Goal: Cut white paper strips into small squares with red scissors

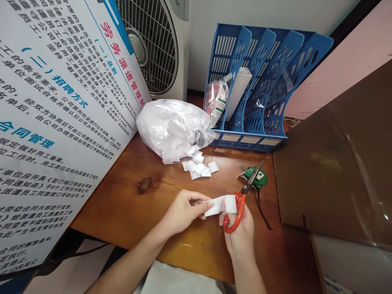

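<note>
My left hand pinches one end of a small white paper strip over the wooden table. My right hand grips red-handled scissors, blades pointing up and away to the right, and its fingers also touch the strip's other end. A small pile of cut white paper pieces lies just beyond my hands. Behind it sits a clear plastic bag stuffed with more white paper.
A large printed board leans along the left. A white fan stands at the back. A blue file rack holds a packet. A green tape measure lies by the scissor tips. Brown cardboard fills the right.
</note>
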The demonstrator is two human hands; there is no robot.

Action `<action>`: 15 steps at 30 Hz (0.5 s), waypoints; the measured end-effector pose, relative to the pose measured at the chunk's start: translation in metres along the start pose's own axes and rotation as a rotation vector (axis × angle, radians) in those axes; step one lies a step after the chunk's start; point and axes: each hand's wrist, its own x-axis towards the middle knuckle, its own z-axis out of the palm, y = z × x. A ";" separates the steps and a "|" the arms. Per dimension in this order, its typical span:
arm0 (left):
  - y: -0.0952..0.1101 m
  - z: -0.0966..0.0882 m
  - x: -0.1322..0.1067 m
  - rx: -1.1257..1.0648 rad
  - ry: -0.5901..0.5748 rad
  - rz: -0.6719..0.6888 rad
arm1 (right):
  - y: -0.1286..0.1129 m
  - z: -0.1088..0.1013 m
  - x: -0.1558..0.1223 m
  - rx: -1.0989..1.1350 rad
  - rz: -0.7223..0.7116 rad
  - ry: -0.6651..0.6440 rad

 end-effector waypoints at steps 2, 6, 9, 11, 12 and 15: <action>-0.003 0.002 -0.002 0.033 0.036 0.003 | -0.001 0.000 0.000 -0.068 -0.043 0.075; -0.011 0.000 -0.004 0.057 0.097 -0.052 | -0.006 -0.001 0.001 -0.206 -0.072 0.176; -0.017 -0.007 -0.006 0.087 0.114 -0.074 | -0.015 -0.002 -0.001 -0.348 -0.084 0.225; -0.019 -0.011 -0.007 0.125 0.136 -0.069 | -0.023 -0.003 -0.003 -0.442 -0.113 0.254; -0.020 -0.013 -0.008 0.144 0.147 -0.064 | -0.029 -0.006 -0.005 -0.486 -0.128 0.275; -0.022 -0.014 -0.008 0.181 0.163 -0.061 | -0.045 -0.021 -0.015 -0.616 -0.160 0.341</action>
